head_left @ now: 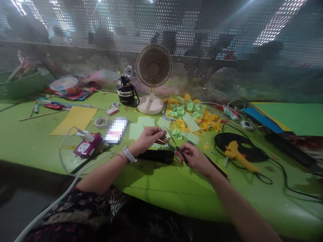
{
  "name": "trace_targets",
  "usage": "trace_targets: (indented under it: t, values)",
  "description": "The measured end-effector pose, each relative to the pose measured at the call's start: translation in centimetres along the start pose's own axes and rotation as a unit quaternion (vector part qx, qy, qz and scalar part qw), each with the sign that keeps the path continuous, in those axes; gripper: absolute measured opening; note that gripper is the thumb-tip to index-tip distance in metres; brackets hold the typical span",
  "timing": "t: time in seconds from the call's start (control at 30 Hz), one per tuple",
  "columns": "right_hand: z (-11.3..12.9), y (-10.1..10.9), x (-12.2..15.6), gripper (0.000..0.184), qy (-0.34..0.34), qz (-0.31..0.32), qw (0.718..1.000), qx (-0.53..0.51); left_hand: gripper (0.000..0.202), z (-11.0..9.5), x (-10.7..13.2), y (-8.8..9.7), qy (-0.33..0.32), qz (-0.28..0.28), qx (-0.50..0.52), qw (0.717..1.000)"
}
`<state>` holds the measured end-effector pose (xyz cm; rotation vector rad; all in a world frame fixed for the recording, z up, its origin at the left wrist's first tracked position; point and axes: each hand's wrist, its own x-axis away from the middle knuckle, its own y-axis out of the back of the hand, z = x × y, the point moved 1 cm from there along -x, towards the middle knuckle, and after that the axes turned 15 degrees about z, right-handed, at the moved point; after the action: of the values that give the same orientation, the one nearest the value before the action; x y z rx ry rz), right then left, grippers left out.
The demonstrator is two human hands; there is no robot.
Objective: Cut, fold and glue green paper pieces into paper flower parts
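The right hand (pixel 195 158) holds a pair of scissors (pixel 174 139) with dark handles. Its fingers (pixel 186 151) are closed around the handles, and the steel blades point up and left, toward the other hand. The left hand (pixel 148 139), with a white-strapped watch (pixel 129 154) on its wrist, has its fingers (pixel 158 137) curled and pressed together, pinching a thin pale sliver (pixel 161 141), too small to identify, that ends just beside the blades. Directly below the fingers of both hands, a black case (pixel 156 156) lies on the green desk (pixel 161 188). Just beyond the left fingers are pale green paper squares (pixel 141 126), and ahead of the right fingers is a heap of yellow and green paper flowers (pixel 189 114). To the right of the right fingers, a yellow hot glue gun (pixel 237 154) rests on a black cord. Well left of the left fingers are a roll of tape (pixel 102 122), a pink power socket (pixel 87 145) and a yellow card (pixel 73 120). Far ahead of the fingers stand a small white fan (pixel 152 77) and a black flask (pixel 125 90).
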<state>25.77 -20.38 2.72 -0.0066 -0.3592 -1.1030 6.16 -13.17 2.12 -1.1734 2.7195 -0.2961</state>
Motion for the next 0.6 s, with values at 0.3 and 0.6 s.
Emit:
trace_targets:
  t: [0.3, 0.6]
  values:
    - [-0.12, 0.01, -0.17, 0.053, 0.002, 0.008, 1.0, 0.0, 0.047, -0.04, 0.12, -0.21, -0.001, 0.014, -0.006, 1.0]
    - [-0.19, 0.1, -0.16, 0.052, 0.012, 0.01, 1.0, -0.015, 0.046, -0.08, 0.07, -0.23, 0.0, 0.018, -0.01, 1.0]
